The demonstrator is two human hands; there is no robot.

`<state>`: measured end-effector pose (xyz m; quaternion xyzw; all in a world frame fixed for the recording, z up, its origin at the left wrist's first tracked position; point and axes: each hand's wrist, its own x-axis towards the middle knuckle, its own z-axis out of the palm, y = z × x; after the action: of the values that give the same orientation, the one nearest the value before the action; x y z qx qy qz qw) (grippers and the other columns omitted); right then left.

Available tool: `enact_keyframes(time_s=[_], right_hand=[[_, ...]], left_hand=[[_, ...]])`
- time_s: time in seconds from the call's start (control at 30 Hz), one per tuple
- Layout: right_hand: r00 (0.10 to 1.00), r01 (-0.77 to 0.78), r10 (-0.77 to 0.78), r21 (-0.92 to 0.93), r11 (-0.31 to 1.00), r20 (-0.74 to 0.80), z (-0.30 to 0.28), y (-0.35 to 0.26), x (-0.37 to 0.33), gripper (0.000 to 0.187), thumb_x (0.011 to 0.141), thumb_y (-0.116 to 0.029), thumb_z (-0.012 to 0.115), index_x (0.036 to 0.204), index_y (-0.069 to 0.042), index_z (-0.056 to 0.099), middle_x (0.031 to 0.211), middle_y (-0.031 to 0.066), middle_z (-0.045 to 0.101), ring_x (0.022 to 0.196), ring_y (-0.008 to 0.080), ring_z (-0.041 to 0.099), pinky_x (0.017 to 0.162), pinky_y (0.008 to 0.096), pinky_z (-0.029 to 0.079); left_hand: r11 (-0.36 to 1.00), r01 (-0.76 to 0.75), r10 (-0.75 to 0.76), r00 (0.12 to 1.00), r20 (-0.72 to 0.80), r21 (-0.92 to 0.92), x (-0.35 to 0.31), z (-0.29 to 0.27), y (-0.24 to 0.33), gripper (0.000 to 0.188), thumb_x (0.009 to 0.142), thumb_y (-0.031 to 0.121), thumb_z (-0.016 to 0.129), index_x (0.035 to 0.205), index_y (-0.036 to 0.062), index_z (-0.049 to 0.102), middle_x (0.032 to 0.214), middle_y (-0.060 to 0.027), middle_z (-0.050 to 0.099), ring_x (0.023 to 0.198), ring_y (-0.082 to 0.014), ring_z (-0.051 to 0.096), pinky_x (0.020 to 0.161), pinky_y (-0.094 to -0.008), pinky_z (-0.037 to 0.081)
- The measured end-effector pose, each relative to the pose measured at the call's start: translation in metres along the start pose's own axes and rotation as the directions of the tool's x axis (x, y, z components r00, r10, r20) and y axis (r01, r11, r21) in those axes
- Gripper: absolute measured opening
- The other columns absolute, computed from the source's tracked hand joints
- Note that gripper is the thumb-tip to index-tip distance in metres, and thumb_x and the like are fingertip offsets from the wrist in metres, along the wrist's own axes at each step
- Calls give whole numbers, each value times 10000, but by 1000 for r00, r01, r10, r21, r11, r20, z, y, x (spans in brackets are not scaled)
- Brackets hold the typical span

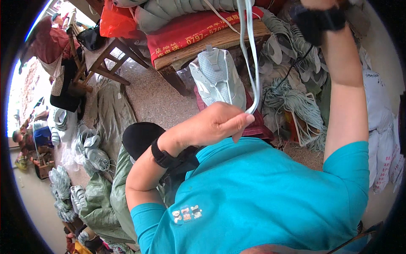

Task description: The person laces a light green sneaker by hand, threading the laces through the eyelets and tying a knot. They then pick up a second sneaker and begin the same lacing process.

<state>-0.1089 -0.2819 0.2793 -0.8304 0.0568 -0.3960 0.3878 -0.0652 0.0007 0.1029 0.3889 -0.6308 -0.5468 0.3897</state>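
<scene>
My left hand [224,122] is closed in a pinch around pale shoelaces [255,63], just in front of a shoe upper. From its fingers the laces loop upward and leave the picture at the top edge. The light grey mesh shoe upper [213,70] lies below the bench edge, with a lace strand running from it toward my left hand. My right arm is stretched far up to the right. Only part of my right hand [321,3] shows at the top edge, above a black wrist strap [319,25], and its fingers are out of sight.
A wooden bench [207,48] with a red printed cloth [190,36] carries stacked grey shoe parts [169,15]. Bundled laces [292,101] and more shoe pieces lie to the right. Green sacks [99,194] and a wooden stool [108,63] stand left. Other people sit at the far left.
</scene>
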Motion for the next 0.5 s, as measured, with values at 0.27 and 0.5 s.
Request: enact_keyframes(time_s=[0.27,0.5], right_hand=[[380,-40,368,-382,923,849,77,42,-152,220,902,-175,621,999,8,699,799,145,693,644,203,658,650,342,530],[865,-96,229,-300,949,446,133,60,-210,245,936,-180,622,1107,-5,618,905,152,650,822,268,651,764,365,504]], left_hand=[[828,-364,-16,744,-668,-426,30,-79,-20,525,1073,366,360,704,41,546,540,23,367,507,-96,322,529,-272,318],[855,-255,-81,795,-601,-452,37,-95,-30,489,1077,366,353,751,56,542,586,30,372,525,-94,305,607,-263,370]])
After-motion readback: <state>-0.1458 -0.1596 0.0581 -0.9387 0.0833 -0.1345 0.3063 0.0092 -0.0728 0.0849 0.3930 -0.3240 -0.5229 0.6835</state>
